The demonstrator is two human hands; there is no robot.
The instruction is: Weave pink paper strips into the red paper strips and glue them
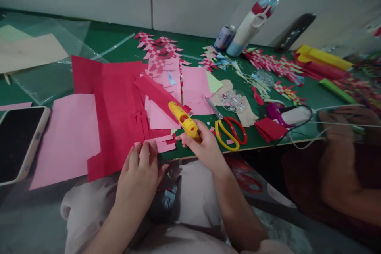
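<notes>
My right hand (205, 145) is closed around a yellow plastic tool (181, 119) with a rounded end; its exact kind is unclear. Its tip points up and left over a long red paper strip (157, 97). Near the table's front edge, the bent fingers of my left hand (138, 174) hold down pink paper strips (163, 143), with the thumb apart. These strips lie over the slit edge of a large red paper sheet (114, 115). Scissors (228, 127) with one yellow and one red handle lie beside my right hand.
A phone (20, 143) and a pink sheet (67, 135) are at left. Behind are woven paper fish shapes (159, 49), a can (224, 37) and a bottle (248, 27). Clear beads (235, 101) lie right of centre. Another person's hand (342, 123) is at far right.
</notes>
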